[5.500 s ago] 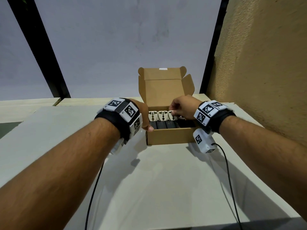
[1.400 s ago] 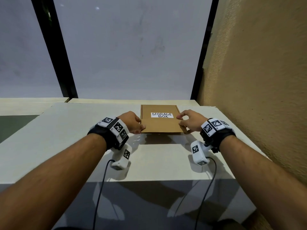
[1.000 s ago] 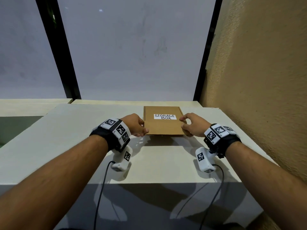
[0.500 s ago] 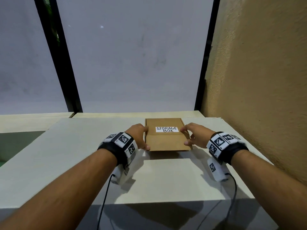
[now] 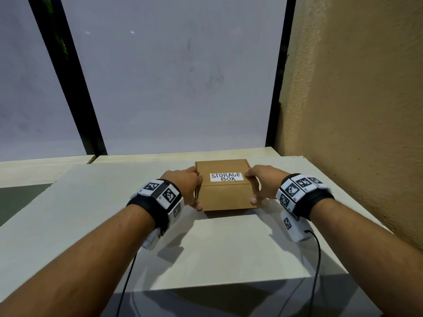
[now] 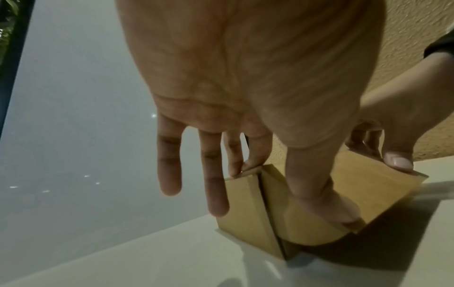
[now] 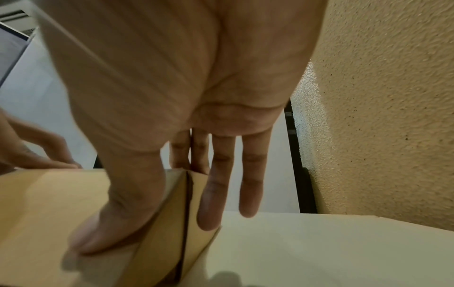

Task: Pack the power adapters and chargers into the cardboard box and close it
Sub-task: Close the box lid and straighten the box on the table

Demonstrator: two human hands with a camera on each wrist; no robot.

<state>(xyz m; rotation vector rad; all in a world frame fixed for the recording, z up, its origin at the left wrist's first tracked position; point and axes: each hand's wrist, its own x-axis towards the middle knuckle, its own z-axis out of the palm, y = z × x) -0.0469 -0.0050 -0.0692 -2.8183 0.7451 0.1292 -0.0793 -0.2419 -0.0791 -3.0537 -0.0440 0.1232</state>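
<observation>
A brown cardboard box (image 5: 224, 195) with a white STORAGE BOX label sits closed at the back of the pale table (image 5: 217, 248). Its contents are hidden. My left hand (image 5: 198, 191) grips the box's left front corner, with the thumb flat on the front face and the fingertips at the top left edge. The left wrist view shows that hand (image 6: 298, 192) on the box (image 6: 245, 209), two outer fingers hanging free. My right hand (image 5: 253, 188) grips the right front corner the same way. In the right wrist view its thumb (image 7: 117, 213) lies on the front face of the box (image 7: 36, 203).
A rough ochre wall (image 5: 354, 110) rises close on the right of the table. Behind the box stands a frosted window pane (image 5: 171, 88) with black frame bars. Wrist camera cables (image 5: 318, 259) trail over the table's near edge.
The box stood open with adapters showing 5.5 s ago; now its lid is down. Over the last second both hands slid from the front corners farther along the box's sides.
</observation>
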